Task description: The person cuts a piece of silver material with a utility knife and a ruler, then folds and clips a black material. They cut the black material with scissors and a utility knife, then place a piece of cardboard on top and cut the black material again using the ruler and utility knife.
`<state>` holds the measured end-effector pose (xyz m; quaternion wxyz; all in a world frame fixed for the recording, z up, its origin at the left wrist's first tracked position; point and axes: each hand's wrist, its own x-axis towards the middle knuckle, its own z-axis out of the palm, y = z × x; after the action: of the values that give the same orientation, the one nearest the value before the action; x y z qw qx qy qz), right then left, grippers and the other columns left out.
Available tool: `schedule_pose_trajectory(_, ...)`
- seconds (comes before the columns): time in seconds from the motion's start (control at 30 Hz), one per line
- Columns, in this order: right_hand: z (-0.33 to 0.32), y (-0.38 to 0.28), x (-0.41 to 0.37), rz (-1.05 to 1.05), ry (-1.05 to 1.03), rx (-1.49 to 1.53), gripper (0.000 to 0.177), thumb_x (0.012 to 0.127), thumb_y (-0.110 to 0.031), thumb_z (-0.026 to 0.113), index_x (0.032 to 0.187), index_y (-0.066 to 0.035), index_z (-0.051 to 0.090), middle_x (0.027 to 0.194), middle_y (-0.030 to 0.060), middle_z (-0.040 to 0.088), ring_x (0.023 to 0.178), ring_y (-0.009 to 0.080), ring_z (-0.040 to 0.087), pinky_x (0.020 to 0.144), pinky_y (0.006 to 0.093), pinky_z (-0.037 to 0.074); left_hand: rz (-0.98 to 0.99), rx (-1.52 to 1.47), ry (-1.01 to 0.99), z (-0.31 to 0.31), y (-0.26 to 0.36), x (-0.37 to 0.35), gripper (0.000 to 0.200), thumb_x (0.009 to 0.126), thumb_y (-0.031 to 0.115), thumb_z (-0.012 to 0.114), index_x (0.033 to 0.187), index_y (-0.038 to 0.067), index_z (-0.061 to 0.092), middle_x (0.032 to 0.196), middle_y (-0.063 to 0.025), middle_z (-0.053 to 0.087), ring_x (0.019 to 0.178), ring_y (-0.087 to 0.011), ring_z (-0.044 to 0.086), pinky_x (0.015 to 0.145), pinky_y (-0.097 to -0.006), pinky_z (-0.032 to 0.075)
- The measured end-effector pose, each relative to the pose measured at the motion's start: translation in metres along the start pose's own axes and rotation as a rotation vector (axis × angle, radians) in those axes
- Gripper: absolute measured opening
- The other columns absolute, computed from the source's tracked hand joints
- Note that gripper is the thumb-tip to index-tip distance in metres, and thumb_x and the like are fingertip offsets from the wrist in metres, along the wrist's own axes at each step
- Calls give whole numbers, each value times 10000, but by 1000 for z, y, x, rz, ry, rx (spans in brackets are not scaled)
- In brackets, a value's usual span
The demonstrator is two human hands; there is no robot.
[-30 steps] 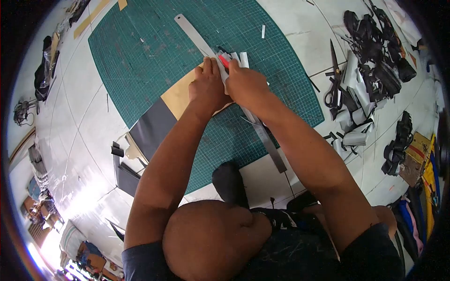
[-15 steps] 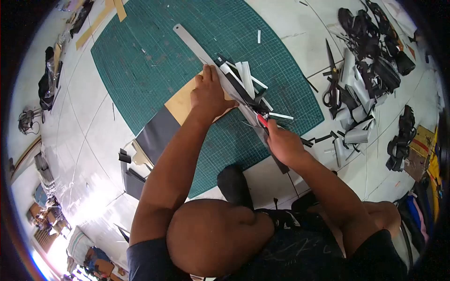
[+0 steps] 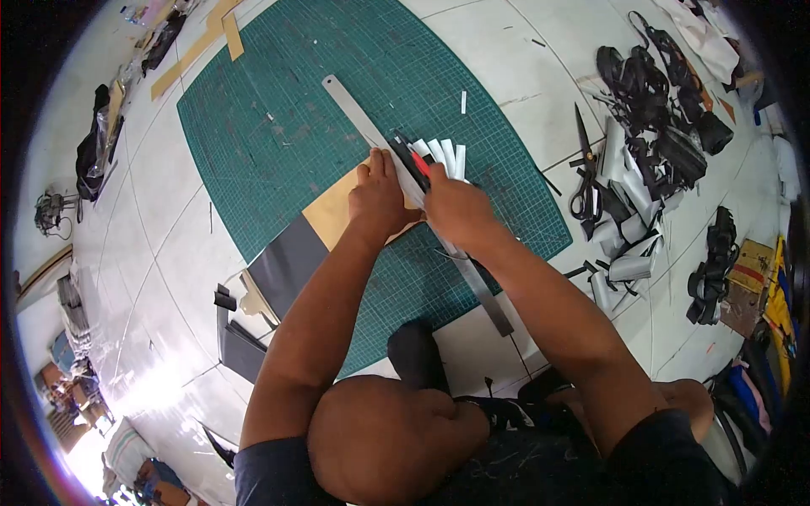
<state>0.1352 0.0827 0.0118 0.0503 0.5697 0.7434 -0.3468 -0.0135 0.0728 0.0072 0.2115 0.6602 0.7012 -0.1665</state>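
Note:
A long metal ruler (image 3: 484, 299) lies slantwise over a green cutting mat (image 3: 253, 152). My left hand (image 3: 377, 202) presses down beside it with fingers extended, over a tan board (image 3: 331, 209) and against the ruler's edge. Closed around a red cutter knife (image 3: 420, 163), my right hand (image 3: 456, 211) is at the ruler's right side, close to my left hand. The knife's tip is hard to make out. Black material and several white strips (image 3: 447, 154) lie just beyond the knife. A black sheet (image 3: 287, 260) adjoins the tan board, partly under my left forearm.
Black-handled scissors (image 3: 583, 169) lie on the tiled floor to the right, beside a heap of black and white scraps (image 3: 645, 185). Tan strips (image 3: 196, 49) are at the upper left. Dark folded pieces (image 3: 242, 347) sit left of my left arm.
My right hand has slid forward along the ruler with the cutter knife, from below my left hand to beside it. My left hand holds its place on the ruler. The whole view has shifted slightly.

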Motion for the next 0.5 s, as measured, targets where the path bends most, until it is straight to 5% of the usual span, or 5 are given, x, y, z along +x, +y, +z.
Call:
schedule_pose_trajectory(0.13, -8, -17, 19, -18, -99, 10, 362, 966, -152, 543, 1269, 25, 454, 1091, 276, 714, 1020, 407, 723, 880, 512, 564, 3, 18, -11, 3, -1, 1, 1336, 647, 627, 872, 1581, -50, 197, 1646, -195, 245, 1435, -378, 400, 1004, -416, 568)
schedule_pose_trajectory(0.5, -1, 12, -26, 23, -200, 47, 337, 994, -161, 498, 1275, 19, 452, 1066, 280, 705, 1013, 439, 699, 881, 534, 547, -6, -36, 27, -3, 2, -1, 1327, 611, 588, 907, 1558, -59, 240, 1630, -192, 278, 1404, -383, 434, 1010, -427, 563)
